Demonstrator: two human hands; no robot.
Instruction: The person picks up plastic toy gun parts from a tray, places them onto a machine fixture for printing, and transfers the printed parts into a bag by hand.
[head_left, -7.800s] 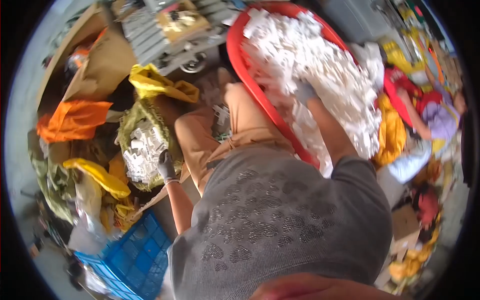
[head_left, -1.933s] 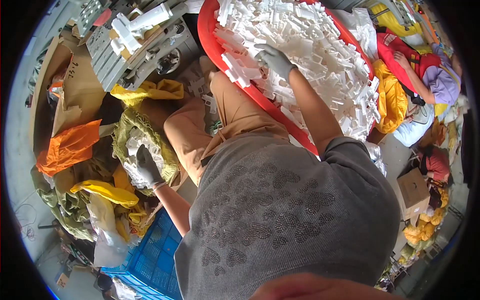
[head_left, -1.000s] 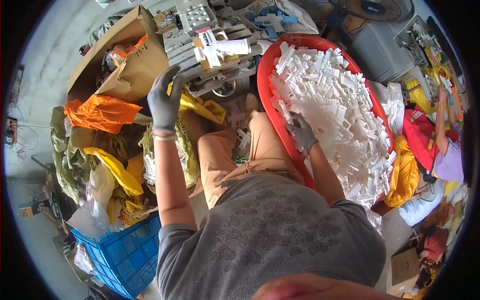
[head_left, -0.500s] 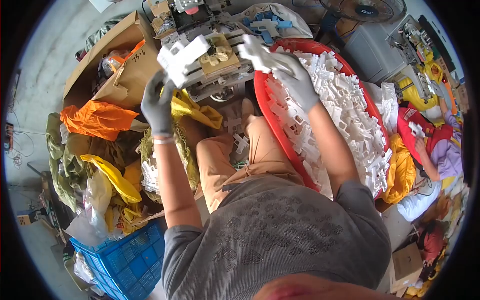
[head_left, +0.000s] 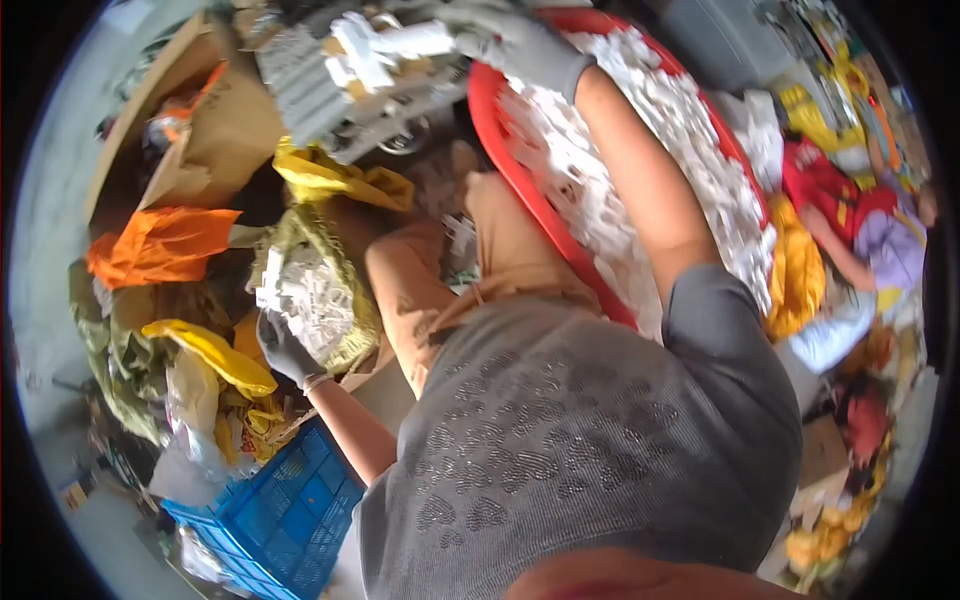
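My left hand (head_left: 284, 347), in a grey glove, is low at the left, at the side of a green woven sack (head_left: 352, 318) filled with white plastic parts (head_left: 318, 302). A white plastic part (head_left: 268, 281) stands up at its fingertips, apparently gripped. My right hand (head_left: 522, 46), also gloved in grey, reaches over the machine (head_left: 325, 92) at the top. Its blurred fingers meet the end of a white toy-pistol-shaped plastic part (head_left: 385, 48), which is over the machine's fixture.
A red tub (head_left: 487, 105) heaped with white parts stands at the right. Around the sack are a cardboard box (head_left: 215, 130), orange cloth (head_left: 165, 245), yellow bags (head_left: 215, 355) and a blue crate (head_left: 285, 515). Another person's arm (head_left: 838, 248) shows at the far right.
My left hand has gone down from the machine to the sack with a white part. My right hand has moved its part leftward over the fixture. The view has shifted.
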